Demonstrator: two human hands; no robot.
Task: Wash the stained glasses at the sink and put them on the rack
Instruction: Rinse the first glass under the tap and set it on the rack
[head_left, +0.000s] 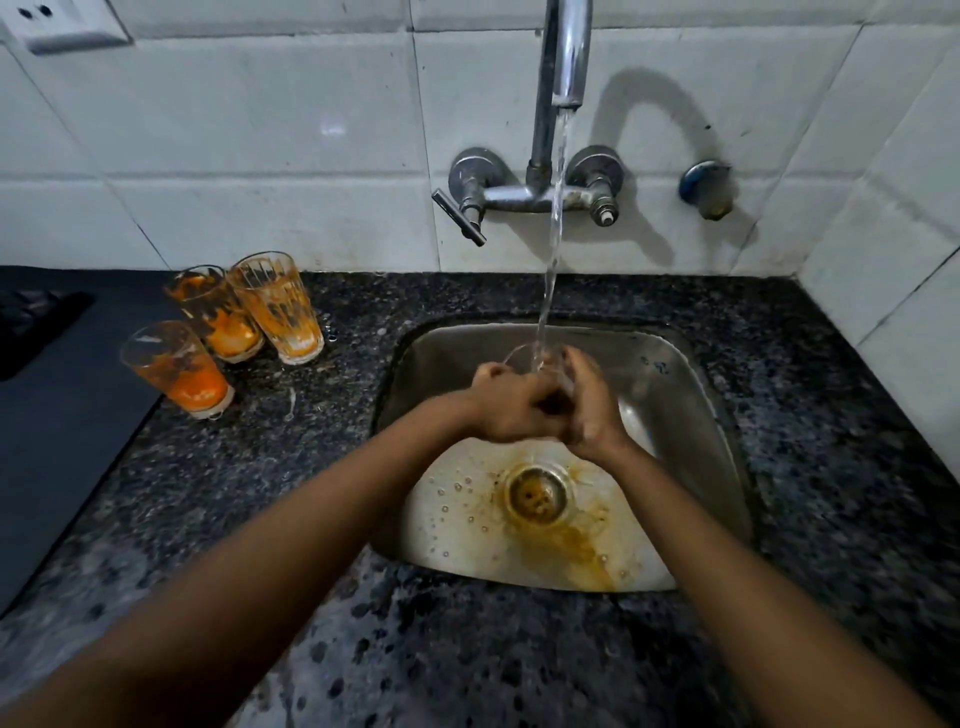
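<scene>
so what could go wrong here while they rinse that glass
1. Both hands, left and right, grip the wet glass under the stream; it could slip and break in the steel sink.
2. Three stained glasses stand close together on the counter near the sink's edge; a reaching arm might topple them.
3. Orange residue lies around the drain and could splash back up.
</scene>
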